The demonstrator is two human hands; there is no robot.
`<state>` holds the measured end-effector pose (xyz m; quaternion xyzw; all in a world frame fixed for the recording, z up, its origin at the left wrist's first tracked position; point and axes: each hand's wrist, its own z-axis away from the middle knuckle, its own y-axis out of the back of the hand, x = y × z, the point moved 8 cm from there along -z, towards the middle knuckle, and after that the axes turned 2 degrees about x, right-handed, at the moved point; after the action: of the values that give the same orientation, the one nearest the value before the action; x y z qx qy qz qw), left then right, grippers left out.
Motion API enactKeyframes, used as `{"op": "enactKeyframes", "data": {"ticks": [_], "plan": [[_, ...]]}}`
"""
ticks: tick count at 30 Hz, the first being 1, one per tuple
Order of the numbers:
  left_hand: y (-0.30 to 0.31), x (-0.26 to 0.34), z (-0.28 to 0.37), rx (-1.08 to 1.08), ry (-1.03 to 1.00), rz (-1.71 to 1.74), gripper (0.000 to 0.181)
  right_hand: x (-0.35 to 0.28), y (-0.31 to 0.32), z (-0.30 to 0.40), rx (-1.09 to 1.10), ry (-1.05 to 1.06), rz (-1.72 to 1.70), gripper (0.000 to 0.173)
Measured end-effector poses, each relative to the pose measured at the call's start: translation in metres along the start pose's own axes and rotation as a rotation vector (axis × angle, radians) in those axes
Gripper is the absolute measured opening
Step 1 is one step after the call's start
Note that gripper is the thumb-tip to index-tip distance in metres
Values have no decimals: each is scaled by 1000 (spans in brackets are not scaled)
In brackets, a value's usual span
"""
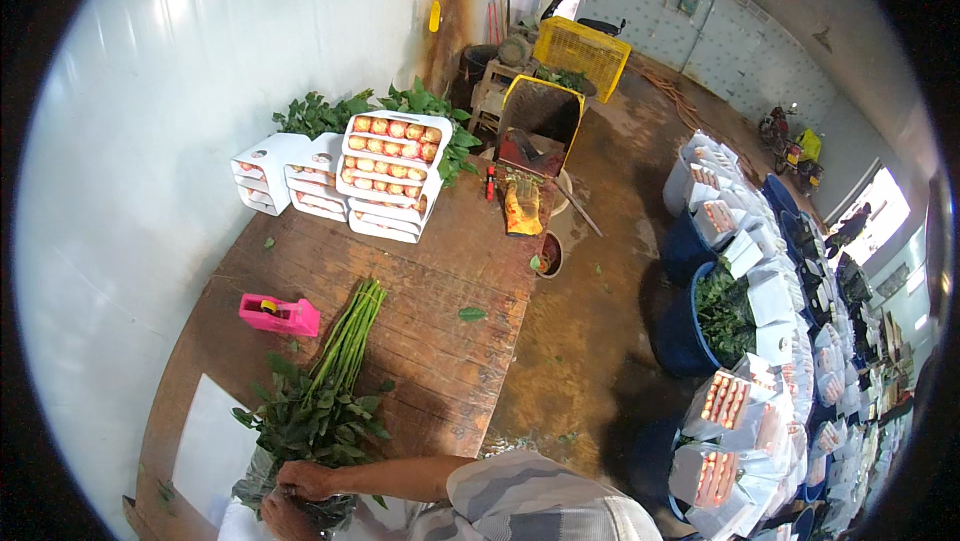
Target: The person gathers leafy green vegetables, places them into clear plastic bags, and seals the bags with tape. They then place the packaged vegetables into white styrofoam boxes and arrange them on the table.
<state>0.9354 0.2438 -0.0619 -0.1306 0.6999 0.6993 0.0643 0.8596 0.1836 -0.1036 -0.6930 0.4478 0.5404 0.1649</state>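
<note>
A bunch of leafy green stems (330,406) lies on the wooden table (442,361), its cut ends pointing away from me. Clear plastic wrap (255,470) surrounds its near end. My right hand (307,479) pinches this wrap from above. Just below it, my left hand (283,517) is closed at the wrap too, partly cut off by the lower picture edge. Fingertips of both hands meet, so what lies between them is hidden. Beside the bunch rests a white sheet (214,428). A pink tape dispenser (279,314) stands farther up the table.
White cardboard packs of roses (394,166) are stacked at the table's far end, with foliage (322,113) behind. An orange-yellow glove (523,207) and a red tool (490,183) lie near the far right corner. Blue buckets (686,323) of wrapped flowers line the wet floor at right.
</note>
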Motion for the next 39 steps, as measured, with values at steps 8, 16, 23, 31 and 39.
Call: {"op": "enactKeyframes", "data": {"ticks": [8,16,23,31,39], "plan": [[-7,-8,26,-72,261,754,63,28,-14,-4,-72,-117,-156,22],[-11,-4,13,294,-47,358,8,8,-4,7,44,-55,-75,17],[-25,-35,-17,24,-51,652,11,-33,9,27,47,224,181,42],[4,-26,-9,8,-4,408,8,-5,-13,16,62,131,367,19],[23,14,32,188,-92,28,50,15,-16,8,149,19,130,13]]}}
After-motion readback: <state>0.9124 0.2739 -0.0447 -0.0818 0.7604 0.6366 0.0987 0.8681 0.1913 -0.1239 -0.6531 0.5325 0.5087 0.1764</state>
